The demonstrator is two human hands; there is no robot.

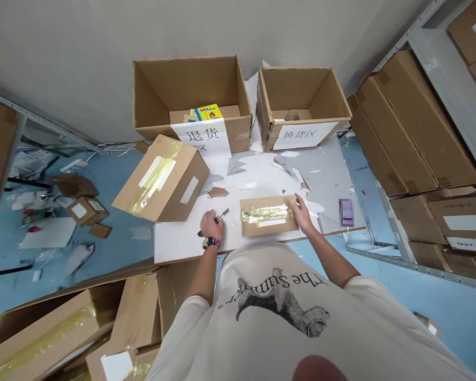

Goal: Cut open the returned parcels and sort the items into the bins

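Small cardboard parcel [267,217] lies flat on a white board [182,246], directly in front of the person, its long axis running left to right across their body and a band of yellowish tape [266,214] following that same axis along its top. The right hand [302,212] is spread open on the parcel's right end, a placement that seems to pin it against the board. Just left of the parcel, the left hand [212,225] is closed narrowly around a utility knife [222,215], whose metal tip angles up and rightward, toward the parcel without touching it; a multicoloured wristband [211,243] circles that wrist. A larger taped carton [170,185] sits tilted further left of the parcel, apparently set aside from the working spot. Beyond the parcel stand 2 open cartons, each bearing a white sign: the left one [190,79] holds a yellow-and-blue package [206,112], and the right one [297,90] stands just beside it.
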